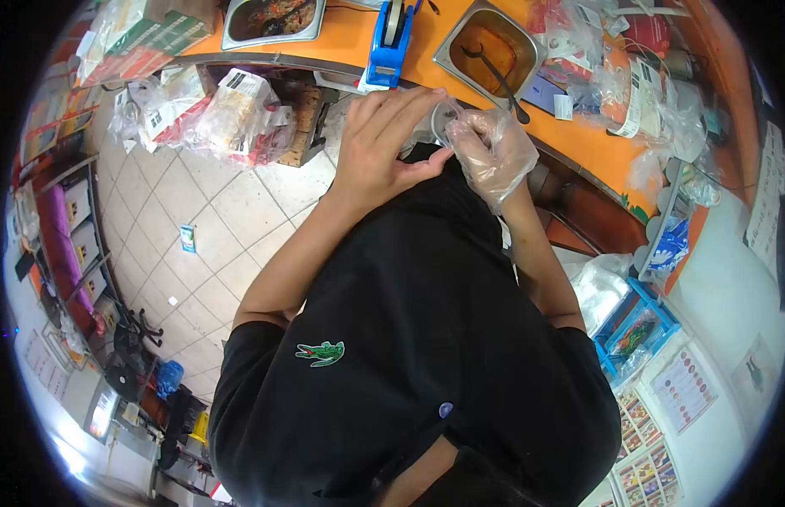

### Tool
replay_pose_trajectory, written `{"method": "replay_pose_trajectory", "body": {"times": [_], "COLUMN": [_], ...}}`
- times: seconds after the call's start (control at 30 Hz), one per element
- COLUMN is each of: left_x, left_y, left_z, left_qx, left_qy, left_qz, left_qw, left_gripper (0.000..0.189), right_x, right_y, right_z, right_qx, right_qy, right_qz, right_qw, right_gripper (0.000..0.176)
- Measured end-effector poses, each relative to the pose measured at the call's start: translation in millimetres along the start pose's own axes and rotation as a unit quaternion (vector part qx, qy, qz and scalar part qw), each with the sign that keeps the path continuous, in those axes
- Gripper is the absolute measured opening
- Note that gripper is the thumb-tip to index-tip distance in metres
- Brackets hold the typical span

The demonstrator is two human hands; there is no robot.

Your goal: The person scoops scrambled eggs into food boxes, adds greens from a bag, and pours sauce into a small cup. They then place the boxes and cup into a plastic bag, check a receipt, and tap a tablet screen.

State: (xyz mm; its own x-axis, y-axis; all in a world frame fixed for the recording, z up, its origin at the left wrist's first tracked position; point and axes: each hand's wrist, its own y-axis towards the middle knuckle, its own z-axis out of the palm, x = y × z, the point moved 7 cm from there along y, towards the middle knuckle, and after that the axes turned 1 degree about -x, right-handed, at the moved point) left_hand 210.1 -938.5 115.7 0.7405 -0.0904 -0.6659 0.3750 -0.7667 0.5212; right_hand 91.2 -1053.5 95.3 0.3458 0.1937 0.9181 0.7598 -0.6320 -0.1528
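A small round clear plastic container (444,121) sits between my two hands, in front of my black shirt at the counter's edge. My bare left hand (382,139) has its fingers reaching to the container's far side and its thumb to the near side. My right hand (494,154) wears a thin clear plastic glove. Its fingers are curled and pinch at the container's right rim. The fingers partly cover the container, so what it holds cannot be made out. Just beyond my left fingertips stands a blue tape dispenser (391,44).
On the orange counter (346,38) are a metal pan (456,63) of reddish sauce with a black ladle (494,78), and another food pan (232,42). Plastic-wrapped packs (642,97) crowd the right side. Bagged packages (240,114) stand at left above the tiled floor (232,220).
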Motion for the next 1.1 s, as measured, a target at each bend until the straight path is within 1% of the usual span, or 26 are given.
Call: {"method": "replay_pose_trajectory", "body": {"times": [0.07, 0.17, 0.2, 0.23, 0.3, 0.33, 0.37, 0.4, 0.43, 0.47, 0.57, 0.67, 0.7, 0.73, 0.77, 0.8, 0.9, 0.93, 0.97, 1.03, 1.1], "left_x": [3, 19, 22, 29, 44, 49, 53, 56, 57, 55, 56, 55, 54, 54, 54, 55, 54, 52, 52, 50, 48], "left_y": [2, 8, 11, 12, 7, 6, 9, 11, 13, 19, 23, 27, 28, 27, 27, 28, 26, 27, 27, 26, 27], "left_z": [-2, -7, -10, -9, -4, 0, 3, 7, 11, 14, 20, 27, 29, 30, 32, 33, 38, 38, 38, 38, 39], "left_qx": [-0.025, -0.068, -0.075, -0.077, -0.075, -0.081, -0.078, -0.076, -0.073, -0.065, -0.055, -0.065, -0.067, -0.069, -0.073, -0.084, -0.097, -0.093, -0.090, -0.091, -0.096], "left_qy": [0.005, -0.058, -0.065, -0.089, -0.136, -0.142, -0.158, -0.173, -0.188, -0.196, -0.186, -0.214, -0.209, -0.206, -0.202, -0.210, -0.218, -0.210, -0.201, -0.195, -0.195], "left_qz": [0.009, -0.073, -0.093, -0.128, -0.198, -0.199, -0.214, -0.229, -0.246, -0.247, -0.284, -0.304, -0.311, -0.318, -0.324, -0.328, -0.355, -0.369, -0.382, -0.374, -0.377], "left_qw": [1.000, 0.993, 0.991, 0.985, 0.968, 0.966, 0.961, 0.955, 0.948, 0.947, 0.939, 0.926, 0.925, 0.923, 0.921, 0.917, 0.904, 0.901, 0.898, 0.902, 0.900], "left_gripper": [0.060, 0.052, 0.052, 0.053, 0.055, 0.055, 0.054, 0.054, 0.054, 0.052, 0.050, 0.049, 0.048, 0.047, 0.046, 0.046, 0.044, 0.043, 0.042, 0.043, 0.043], "right_x": [0, -26, -49, -57, -72, -109, -123, -133, -144, -156, -169, -176, -163, -142, -120, -107, -132, -137, -150, -174, -168], "right_y": [-2, -7, -10, -9, -10, -5, -2, 1, 4, 8, 23, 31, 32, 26, 22, 17, 16, 18, 21, 30, 52], "right_z": [-8, -53, -74, -84, -98, -99, -97, -93, -88, -92, -108, -119, -121, -113, -104, -97, -86, -91, -102, -125, -146], "right_qx": [-0.013, -0.128, -0.167, -0.187, -0.226, -0.176, -0.164, -0.148, -0.129, -0.131, -0.188, -0.171, -0.151, -0.128, -0.100, -0.082, -0.038, -0.067, -0.085, -0.120, -0.207], "right_qy": [0.079, -0.023, -0.166, -0.230, -0.353, -0.296, -0.184, -0.069, 0.047, 0.055, 0.210, 0.306, 0.148, -0.016, -0.180, -0.119, -0.055, -0.005, 0.044, 0.143, 0.231], "right_qz": [0.017, 0.035, 0.057, 0.045, 0.029, 0.081, 0.113, 0.143, 0.171, 0.178, 0.144, 0.275, 0.235, 0.188, 0.134, 0.135, 0.119, 0.082, 0.105, 0.145, 0.156], "right_qw": [0.997, 0.991, 0.970, 0.954, 0.908, 0.935, 0.963, 0.976, 0.976, 0.974, 0.948, 0.896, 0.949, 0.974, 0.969, 0.980, 0.991, 0.994, 0.990, 0.972, 0.938], "right_gripper": [0.029, 0.031, 0.028, 0.031, 0.043, 0.054, 0.051, 0.049, 0.046, 0.040, 0.039, 0.040, 0.040, 0.040, 0.040, 0.039, 0.040, 0.033, 0.031, 0.026, 0.024]}}
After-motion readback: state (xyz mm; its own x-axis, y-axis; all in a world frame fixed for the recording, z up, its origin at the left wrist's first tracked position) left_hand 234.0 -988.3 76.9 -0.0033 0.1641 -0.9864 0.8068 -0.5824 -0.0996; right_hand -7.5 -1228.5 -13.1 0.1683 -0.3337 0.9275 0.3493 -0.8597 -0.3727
